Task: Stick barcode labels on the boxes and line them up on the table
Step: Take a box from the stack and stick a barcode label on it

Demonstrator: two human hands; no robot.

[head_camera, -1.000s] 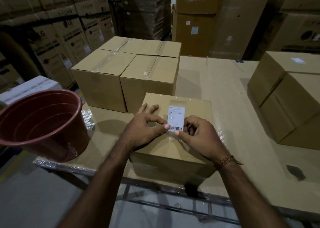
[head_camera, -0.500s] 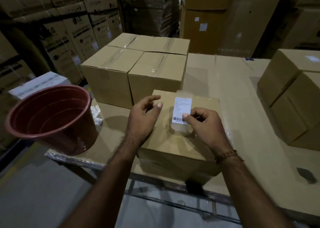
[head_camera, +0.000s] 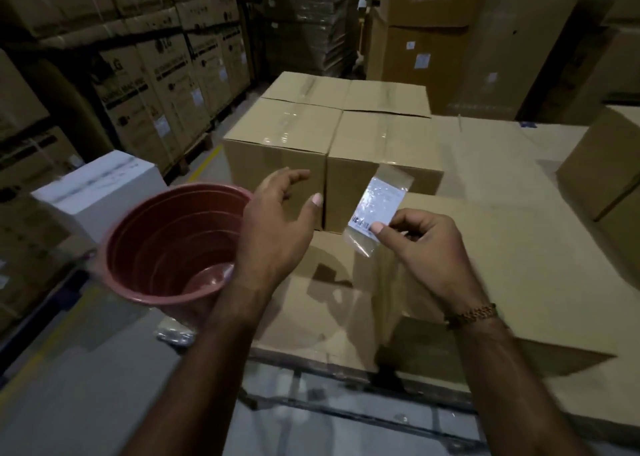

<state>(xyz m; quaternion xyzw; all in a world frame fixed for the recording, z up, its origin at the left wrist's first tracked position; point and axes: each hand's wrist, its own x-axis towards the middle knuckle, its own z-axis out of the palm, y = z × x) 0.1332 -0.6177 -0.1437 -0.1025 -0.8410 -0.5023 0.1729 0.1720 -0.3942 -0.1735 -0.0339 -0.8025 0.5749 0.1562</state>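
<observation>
My right hand [head_camera: 429, 248] pinches a white barcode label [head_camera: 379, 206] on a strip of clear tape and holds it up in the air above the near cardboard box [head_camera: 485, 265]. My left hand [head_camera: 277, 227] hovers to the left of the label with its fingers spread and relaxed, holding nothing. The near box lies at the table's front edge, its top bare. Behind it stand two taped cardboard boxes [head_camera: 284, 151] [head_camera: 381, 154] side by side, with more box tops behind them.
A red plastic bucket [head_camera: 173, 244] stands at the table's left front corner, close under my left hand. More cardboard boxes [head_camera: 602, 178] stand at the right edge. A white box [head_camera: 100, 189] and stacked cartons fill the left. The cardboard-covered table [head_camera: 502, 151] stretches back.
The label has come off the near box's top, lifted by my right hand. My left hand let go of it and moved up and left. The camera swung left.
</observation>
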